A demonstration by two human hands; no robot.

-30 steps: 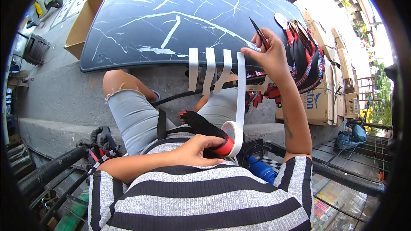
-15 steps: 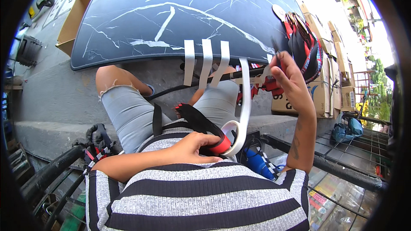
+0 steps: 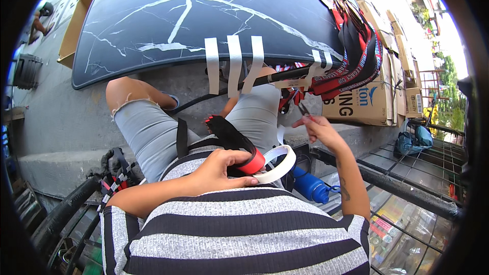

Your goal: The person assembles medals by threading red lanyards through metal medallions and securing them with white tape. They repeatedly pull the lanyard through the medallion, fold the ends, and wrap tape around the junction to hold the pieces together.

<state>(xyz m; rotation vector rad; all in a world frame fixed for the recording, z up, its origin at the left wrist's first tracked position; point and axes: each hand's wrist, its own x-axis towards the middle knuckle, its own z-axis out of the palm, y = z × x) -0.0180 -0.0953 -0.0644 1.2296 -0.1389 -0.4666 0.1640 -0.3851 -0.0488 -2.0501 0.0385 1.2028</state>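
Note:
My left hand [image 3: 224, 168] lies against my striped shirt, closed around a folded bundle of black and red ribbon [image 3: 232, 135]. A roll of white tape [image 3: 281, 168] rests at its fingertips, its short loose end sticking up. My right hand [image 3: 321, 130] is out to the right above my knee, closed on small dark scissors [image 3: 303, 108] whose blades point up and away. Several white tape strips [image 3: 234, 66] hang from the near edge of the dark marbled table [image 3: 132, 30]. Medals on black and red ribbons [image 3: 356, 46] hang over its right corner.
Brown cardboard boxes [image 3: 359, 104] stand right of the table, and another open box [image 3: 76, 30] is behind its left side. A blue bottle [image 3: 311, 186] is by my right hip. Black metal bars [image 3: 392, 188] flank me. A blue bag [image 3: 415, 145] lies further right.
My right hand has come down and nearer with the scissors, away from the table edge. The long tape length that ran up from the roll to the table is now only a short end.

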